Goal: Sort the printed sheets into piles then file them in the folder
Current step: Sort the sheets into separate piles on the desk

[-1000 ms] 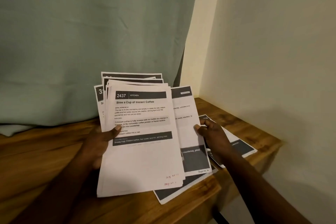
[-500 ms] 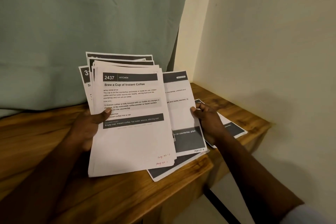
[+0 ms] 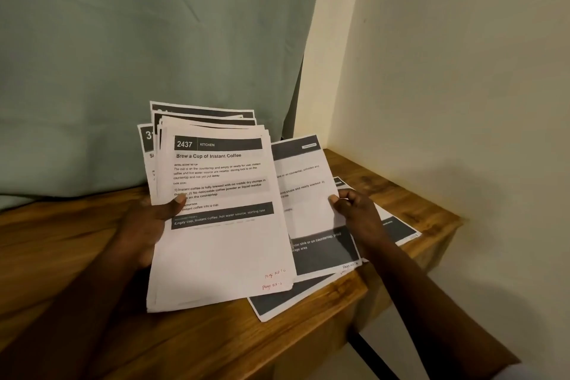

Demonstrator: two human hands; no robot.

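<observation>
- The left hand grasps the fanned stack, thumb on top, above the table.
- At the stack's 3 o'clock, the right hand pinches one sheet by its edge.

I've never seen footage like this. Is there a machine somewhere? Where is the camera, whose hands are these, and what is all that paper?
There is no machine here. A person is working with bare hands, and the picture comes from a camera worn on their head, looking forward and down.

The left hand holds a fanned stack of printed sheets. The top one is headed "Brew a Cup of Instant Coffee". The right hand pinches the edge of a separate sheet beside the stack. More sheets lie underneath on the wooden table. Behind are a green curtain and a pale wall.
</observation>
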